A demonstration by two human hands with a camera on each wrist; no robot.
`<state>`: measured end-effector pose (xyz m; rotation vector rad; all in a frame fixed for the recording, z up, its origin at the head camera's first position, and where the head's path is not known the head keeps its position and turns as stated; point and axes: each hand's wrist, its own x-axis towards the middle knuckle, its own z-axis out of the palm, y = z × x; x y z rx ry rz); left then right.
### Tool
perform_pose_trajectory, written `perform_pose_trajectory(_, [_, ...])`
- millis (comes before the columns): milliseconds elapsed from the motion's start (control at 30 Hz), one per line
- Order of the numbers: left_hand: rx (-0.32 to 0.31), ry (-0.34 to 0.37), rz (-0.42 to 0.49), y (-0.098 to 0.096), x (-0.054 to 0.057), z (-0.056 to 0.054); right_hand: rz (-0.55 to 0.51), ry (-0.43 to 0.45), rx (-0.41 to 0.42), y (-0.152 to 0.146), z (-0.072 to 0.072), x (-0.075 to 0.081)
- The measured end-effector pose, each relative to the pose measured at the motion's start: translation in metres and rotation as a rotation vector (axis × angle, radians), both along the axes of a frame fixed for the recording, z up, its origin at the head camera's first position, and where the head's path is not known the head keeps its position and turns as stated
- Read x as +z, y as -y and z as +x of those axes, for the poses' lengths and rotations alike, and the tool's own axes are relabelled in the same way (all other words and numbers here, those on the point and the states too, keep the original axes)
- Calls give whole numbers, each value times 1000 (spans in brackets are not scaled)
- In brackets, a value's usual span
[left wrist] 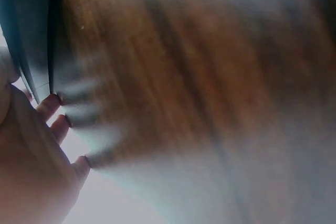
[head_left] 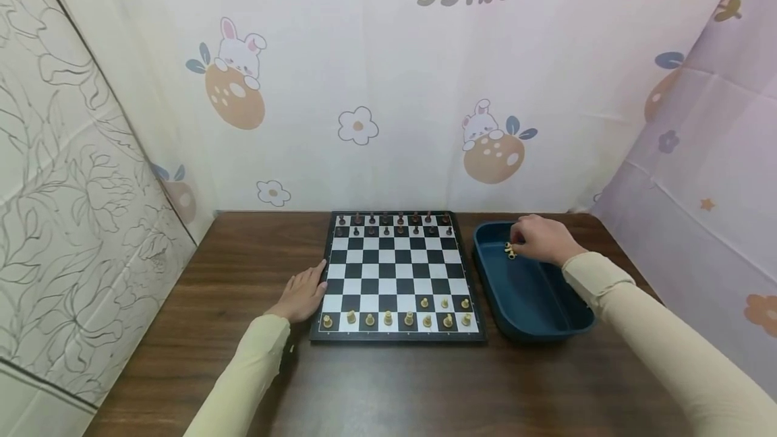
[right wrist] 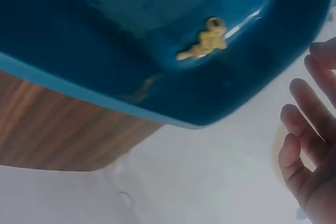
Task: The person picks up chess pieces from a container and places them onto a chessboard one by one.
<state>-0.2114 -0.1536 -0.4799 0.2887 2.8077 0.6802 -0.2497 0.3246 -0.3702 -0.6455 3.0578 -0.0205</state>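
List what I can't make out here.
What the right hand pinches, if anything: head view, hidden by the hand itself; right wrist view, cut off by the right edge.
Count of yellow pieces in the tray: right wrist view, they overlap.
Types of dark pieces: head view, too small.
Rest of the left hand: left wrist view, cut by left edge.

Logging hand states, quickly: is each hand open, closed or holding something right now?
Left hand: open, resting against the chessboard.
Right hand: by the pale pieces in the blue tray; can't tell whether it holds one.
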Motion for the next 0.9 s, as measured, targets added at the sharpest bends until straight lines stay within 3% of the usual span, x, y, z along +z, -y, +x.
perform_pose_trajectory(333, [17,18,-2,-2,-2,-2,32,82,-51,-25,-23,-28])
perform_pose_trajectory(633, [29,13,-7,0,-4,-4,-18,141,-132,-19,-34,-49])
perform_pose_trajectory(900, [27,-7,-8,-3,-5,-2,-17,89,-171,-11,-33,-61])
